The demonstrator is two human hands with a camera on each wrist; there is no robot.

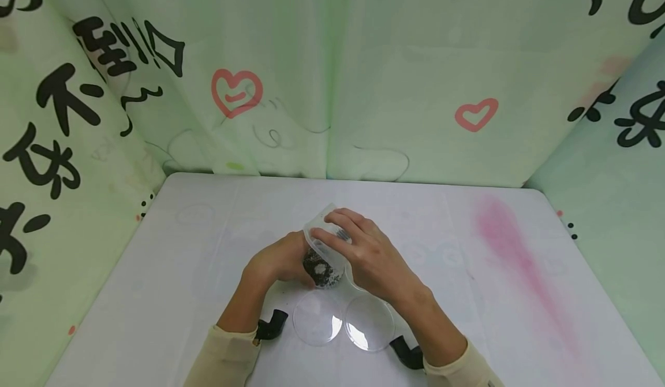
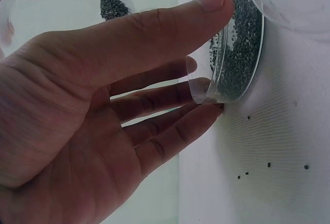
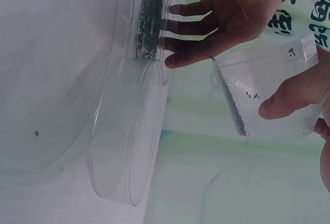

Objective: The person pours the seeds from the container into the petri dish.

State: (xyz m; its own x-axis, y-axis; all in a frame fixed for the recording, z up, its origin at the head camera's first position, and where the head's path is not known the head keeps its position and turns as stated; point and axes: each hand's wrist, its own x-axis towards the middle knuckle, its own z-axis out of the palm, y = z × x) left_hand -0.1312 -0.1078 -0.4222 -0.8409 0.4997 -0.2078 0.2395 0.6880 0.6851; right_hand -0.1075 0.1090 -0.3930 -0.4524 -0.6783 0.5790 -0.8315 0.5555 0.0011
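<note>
A round clear petri dish holds black granules and stands on the table. My left hand holds its side, with the thumb near the rim and the fingers against the wall in the left wrist view. My right hand grips a clear plastic tub tilted above the dish. Black granules lie along one side of the tub in the right wrist view, where the thumb presses its wall. The tub hides part of the dish in the head view.
Two clear round dishes stand side by side nearer me, and another clear rim shows under my right hand. A few loose granules dot the white table. A green curtain hangs along the back and sides.
</note>
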